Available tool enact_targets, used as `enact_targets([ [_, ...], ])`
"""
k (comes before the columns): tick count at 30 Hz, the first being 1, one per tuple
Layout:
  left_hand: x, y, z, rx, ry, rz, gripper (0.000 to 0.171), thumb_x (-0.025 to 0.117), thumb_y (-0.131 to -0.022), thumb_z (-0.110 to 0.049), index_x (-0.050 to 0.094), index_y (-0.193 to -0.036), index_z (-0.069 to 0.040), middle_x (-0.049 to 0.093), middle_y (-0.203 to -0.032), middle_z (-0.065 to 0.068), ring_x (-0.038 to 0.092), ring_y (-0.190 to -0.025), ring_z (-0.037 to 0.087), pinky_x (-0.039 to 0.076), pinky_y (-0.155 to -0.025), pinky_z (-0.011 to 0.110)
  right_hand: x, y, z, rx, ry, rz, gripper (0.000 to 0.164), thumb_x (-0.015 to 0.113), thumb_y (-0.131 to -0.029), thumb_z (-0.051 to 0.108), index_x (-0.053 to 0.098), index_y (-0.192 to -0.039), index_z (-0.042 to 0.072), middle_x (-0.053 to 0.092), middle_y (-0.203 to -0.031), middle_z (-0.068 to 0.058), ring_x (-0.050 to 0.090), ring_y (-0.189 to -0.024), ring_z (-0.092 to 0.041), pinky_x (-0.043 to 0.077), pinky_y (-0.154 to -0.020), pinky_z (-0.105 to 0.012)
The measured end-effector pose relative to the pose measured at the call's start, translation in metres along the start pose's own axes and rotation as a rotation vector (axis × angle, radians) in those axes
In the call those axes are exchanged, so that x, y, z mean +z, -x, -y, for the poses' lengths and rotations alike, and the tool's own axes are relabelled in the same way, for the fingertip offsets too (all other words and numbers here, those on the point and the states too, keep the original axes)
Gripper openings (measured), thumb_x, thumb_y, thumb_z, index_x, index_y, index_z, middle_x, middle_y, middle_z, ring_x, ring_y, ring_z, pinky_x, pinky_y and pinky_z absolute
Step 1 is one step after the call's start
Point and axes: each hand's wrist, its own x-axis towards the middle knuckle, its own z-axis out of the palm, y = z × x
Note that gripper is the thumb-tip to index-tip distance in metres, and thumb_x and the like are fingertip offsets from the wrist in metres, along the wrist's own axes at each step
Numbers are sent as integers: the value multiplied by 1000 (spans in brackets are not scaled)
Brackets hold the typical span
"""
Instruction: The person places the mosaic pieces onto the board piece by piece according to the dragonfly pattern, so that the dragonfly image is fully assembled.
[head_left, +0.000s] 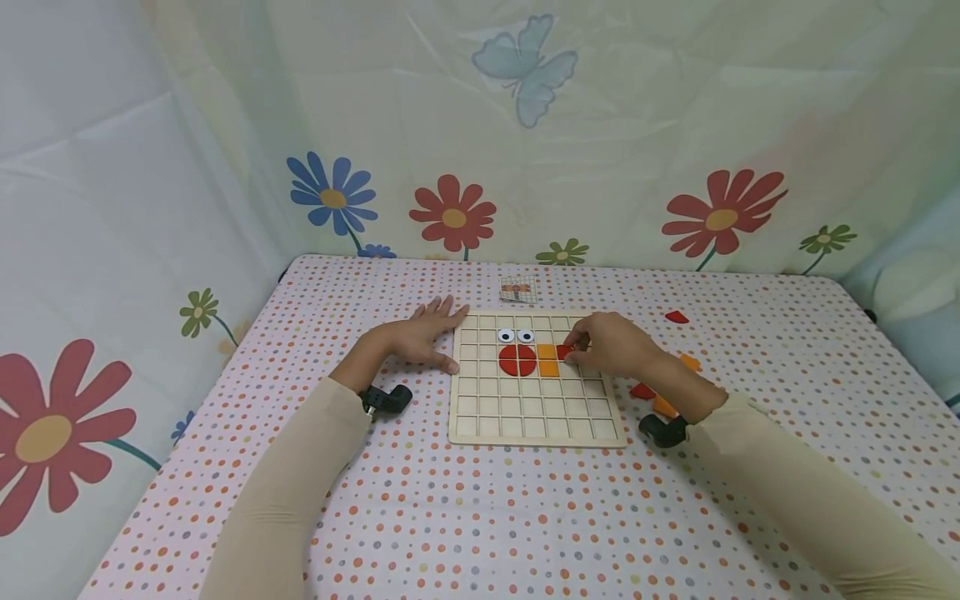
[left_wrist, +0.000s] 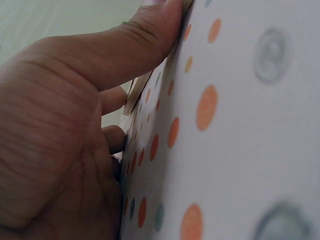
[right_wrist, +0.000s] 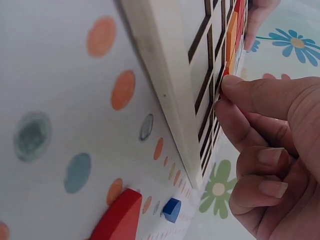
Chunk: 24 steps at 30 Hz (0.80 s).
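A wooden grid board (head_left: 486,429) lies on the table. On it are two googly-eye pieces (head_left: 506,336), a red circle (head_left: 509,367) of quarter pieces and an orange block (head_left: 548,367) just right of it. My right hand (head_left: 621,343) pinches a small red piece (head_left: 564,352) between thumb and forefinger at the orange block's right side; the fingers hide part of it. At the board's left edge rests my left hand (head_left: 422,336), fingers spread. Its thumb (left_wrist: 145,37) lies by the board's rim in the left wrist view.
Behind the board lies a small picture card (head_left: 517,289). Loose pieces are scattered to the right: a red one (head_left: 677,317), an orange one (head_left: 690,362), another red one (head_left: 642,391) near the wrist. A small blue piece (right_wrist: 171,210) shows in the right wrist view.
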Motion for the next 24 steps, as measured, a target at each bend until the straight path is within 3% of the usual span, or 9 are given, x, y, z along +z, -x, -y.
enact_targets([
  [24, 1, -1, 3, -2, -17, 1, 108, 70, -85, -54, -3, -160, -24, -16, -165, 11, -18, -153, 29, -9, -124, 49, 3, 0, 0, 3, -9, -11, 19, 75, -87, 19, 76, -101, 5, 71, -84, -3, 57, -72, -13, 46, -64, -26],
])
